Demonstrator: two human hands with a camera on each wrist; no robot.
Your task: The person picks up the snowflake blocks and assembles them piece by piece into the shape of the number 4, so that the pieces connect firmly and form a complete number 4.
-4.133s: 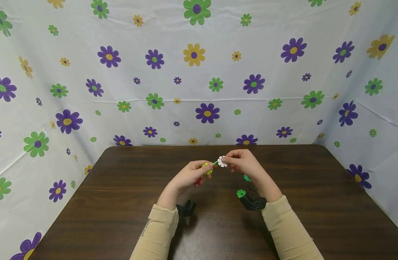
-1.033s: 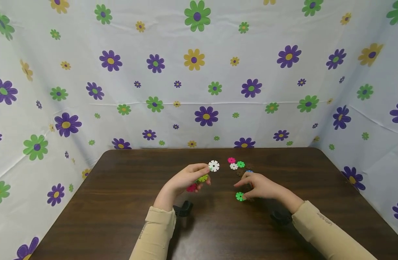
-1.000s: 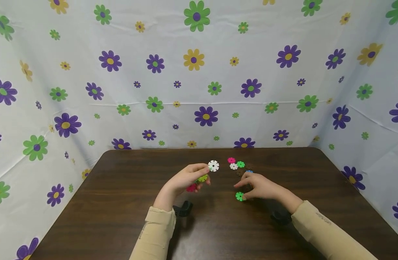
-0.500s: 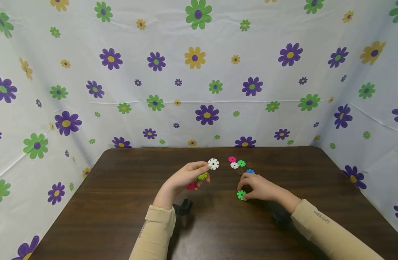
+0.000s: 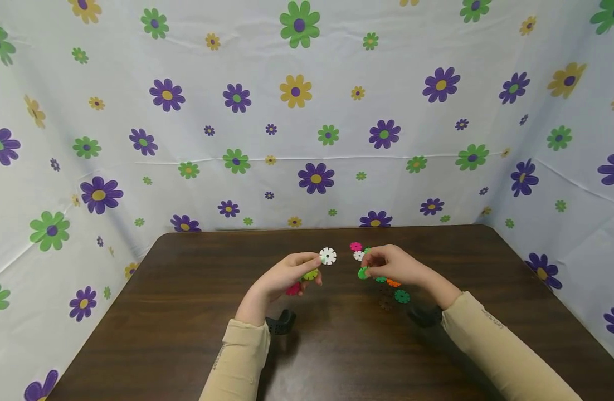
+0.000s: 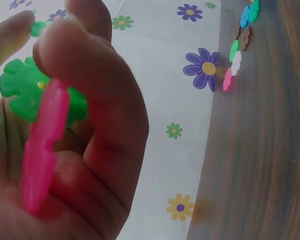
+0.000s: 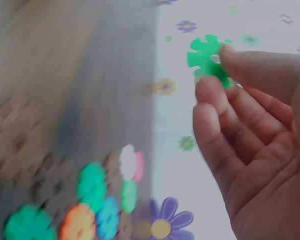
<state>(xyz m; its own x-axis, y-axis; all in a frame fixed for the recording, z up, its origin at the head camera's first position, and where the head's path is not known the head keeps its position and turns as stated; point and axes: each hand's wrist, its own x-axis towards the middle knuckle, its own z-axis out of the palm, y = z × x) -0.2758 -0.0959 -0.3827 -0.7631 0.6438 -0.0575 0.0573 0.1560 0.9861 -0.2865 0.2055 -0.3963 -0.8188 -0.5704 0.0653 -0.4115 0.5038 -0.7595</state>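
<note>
My left hand (image 5: pixel 283 277) grips a linked chain of notched plastic discs. Its white disc (image 5: pixel 329 256) stands up beyond the thumb and fingertips, with a yellow disc (image 5: pixel 311 274) below and a pink disc (image 5: pixel 293 289) nearest the palm. From the left wrist, that pink disc shows edge-on beside a green disc (image 6: pixel 20 90), both partly covered by fingers. To the right, my right hand (image 5: pixel 397 265) pinches a bright green notched disc (image 5: pixel 363 273) between thumb and fingers, raised over the table. A short gap separates it from the white disc.
Loose discs lie on the dark wood table (image 5: pixel 196 312) under and around the right hand: pink (image 5: pixel 355 246), white (image 5: pixel 359 255), orange (image 5: pixel 393 283), dark green (image 5: pixel 402 296), brown (image 5: pixel 385 303), and blue (image 7: pixel 108 217) in the right wrist view. A flowered curtain (image 5: pixel 257 189) hangs behind.
After letting go of the white disc, my right hand reached down to the bright green disc, took hold of it and lifted it up and slightly left. The left hand stays nearly still.
</note>
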